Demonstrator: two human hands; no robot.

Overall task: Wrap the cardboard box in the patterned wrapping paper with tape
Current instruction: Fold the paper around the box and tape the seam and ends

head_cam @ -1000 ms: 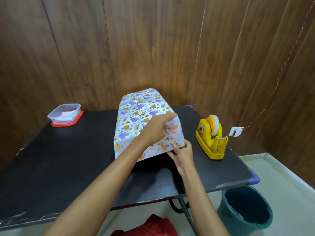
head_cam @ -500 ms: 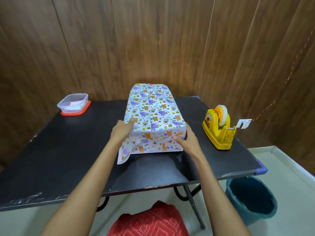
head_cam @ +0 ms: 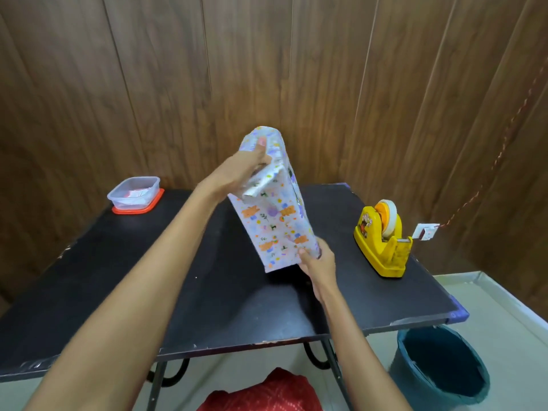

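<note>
Wrapped box [head_cam: 275, 229], tape [head_cam: 389, 216] in dispenser [head_cam: 381, 256]

the table [head_cam: 148, 277] stands against the wall [head_cam: 267, 69]. the wrapped box [head_cam: 275, 229] stands on end over the table's middle, tilted; whether its lower end touches the top cannot be told. the left hand [head_cam: 237, 173] grips its upper end from the left, and the right hand [head_cam: 318, 262] holds its lower near corner. the tape dispenser [head_cam: 382, 244] sits right of the box, apart from it, near the table's right edge. the container [head_cam: 135, 192] sits at the far left corner. the bucket [head_cam: 439, 366] stands on the floor by the table's near right corner.
</note>
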